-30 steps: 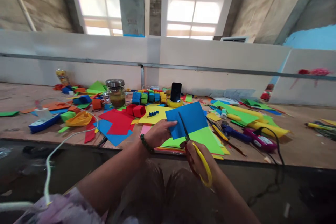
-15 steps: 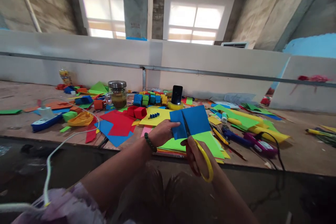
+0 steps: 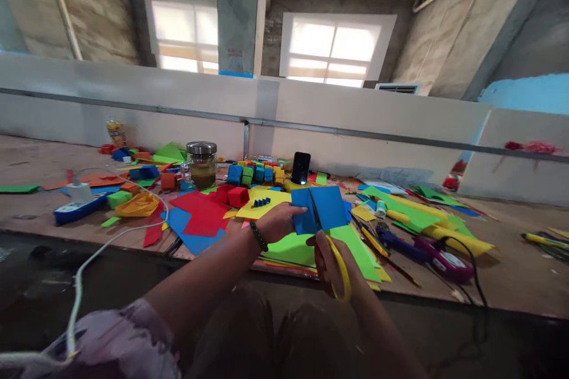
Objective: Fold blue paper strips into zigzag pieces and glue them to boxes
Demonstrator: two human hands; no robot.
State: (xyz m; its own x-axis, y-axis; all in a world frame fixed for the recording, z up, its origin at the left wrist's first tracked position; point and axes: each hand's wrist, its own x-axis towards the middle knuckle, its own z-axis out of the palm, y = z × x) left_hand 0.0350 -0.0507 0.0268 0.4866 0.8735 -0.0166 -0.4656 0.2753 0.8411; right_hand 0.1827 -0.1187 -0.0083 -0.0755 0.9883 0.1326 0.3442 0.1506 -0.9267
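Note:
A sheet of blue paper (image 3: 331, 206) is held up over the bench, with a slit running down from its top edge. My left hand (image 3: 281, 222) pinches its left part, thumb on top. In my right hand (image 3: 331, 257) is a pair of scissors (image 3: 341, 272) with yellow handles, its dark blades lying along the slit. Beneath the hands lies a stack of paper with a bright green sheet (image 3: 288, 250) uppermost. Behind my left hand, small folded blue paper pieces (image 3: 262, 202) rest on a yellow sheet (image 3: 249, 211).
Red paper (image 3: 202, 213) and red paper cubes (image 3: 233, 195) lie left of centre. A lidded glass jar (image 3: 202, 166) and an upright phone (image 3: 301, 167) stand farther back. To the right are a glue gun (image 3: 402, 244) and a purple device (image 3: 444, 259). A white cable (image 3: 89, 260) crosses the left front edge.
The blades have closed somewhat in the slit, and the sheet's right part has swung and narrowed in view. The whole scene has shifted slightly as the head moved.

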